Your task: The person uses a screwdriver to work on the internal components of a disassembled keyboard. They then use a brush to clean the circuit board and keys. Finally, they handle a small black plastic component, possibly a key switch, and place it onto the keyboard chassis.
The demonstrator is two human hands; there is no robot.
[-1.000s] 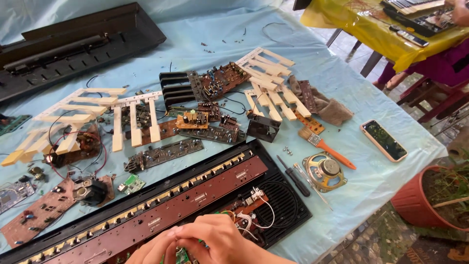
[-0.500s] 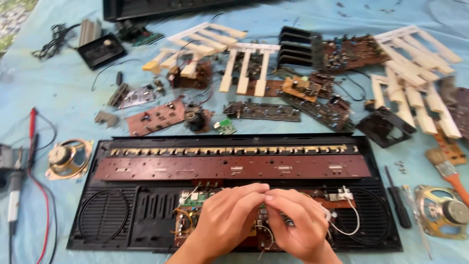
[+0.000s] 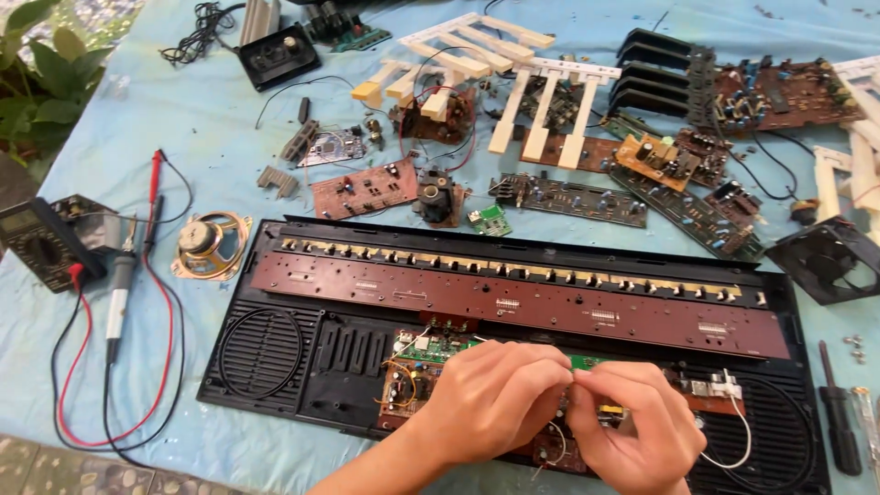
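Low in the black keyboard shell (image 3: 275,367), between its two round speaker grilles, a green circuit board (image 3: 431,350) sits among thin wires. Both hands meet over it: the left hand (image 3: 490,399) and right hand (image 3: 632,431) pinch small parts on it, fingertips touching. Loose boards, white key strips (image 3: 541,110), a speaker (image 3: 211,243) and a multimeter (image 3: 41,240) lie around on the blue-covered counter (image 3: 137,110).

both hands (image 3: 559,412) now slightly lower right on the keyboard case's (image 3: 275,367) circuit boards, view closer
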